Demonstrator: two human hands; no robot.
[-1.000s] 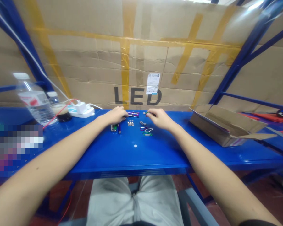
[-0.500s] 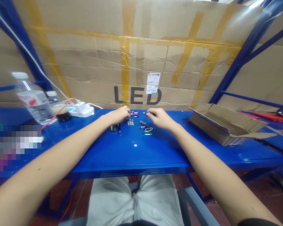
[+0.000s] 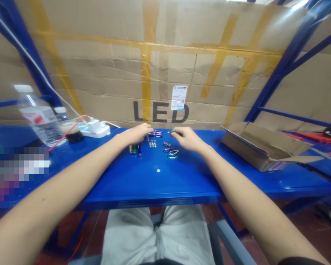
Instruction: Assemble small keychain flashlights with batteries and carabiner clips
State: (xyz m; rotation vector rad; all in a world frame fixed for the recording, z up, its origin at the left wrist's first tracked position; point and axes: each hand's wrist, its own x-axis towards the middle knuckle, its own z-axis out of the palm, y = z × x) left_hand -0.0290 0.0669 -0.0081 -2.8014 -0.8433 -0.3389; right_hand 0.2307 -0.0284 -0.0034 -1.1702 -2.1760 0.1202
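Both my arms reach across the blue table (image 3: 160, 184) to a cluster of small parts near its far edge. My left hand (image 3: 136, 134) is curled, its fingertips pinching something among the small coloured pieces (image 3: 156, 133); what it grips is too small to name. My right hand (image 3: 186, 139) is also closed, pinching a small greenish piece (image 3: 171, 132). Between the hands lie a group of small silver discs (image 3: 152, 144), several coloured carabiner clips (image 3: 171, 152) and a few short pen-like tubes (image 3: 135, 149).
A clear water bottle (image 3: 40, 119), a dark-capped jar (image 3: 70, 130) and a white power strip (image 3: 95, 129) stand at the left. An open cardboard box (image 3: 262, 147) lies at the right. A cardboard wall marked LED (image 3: 160, 112) backs the table.
My left hand has shifted slightly up and away, toward the coloured pieces at the far edge. My right hand has stayed in place.
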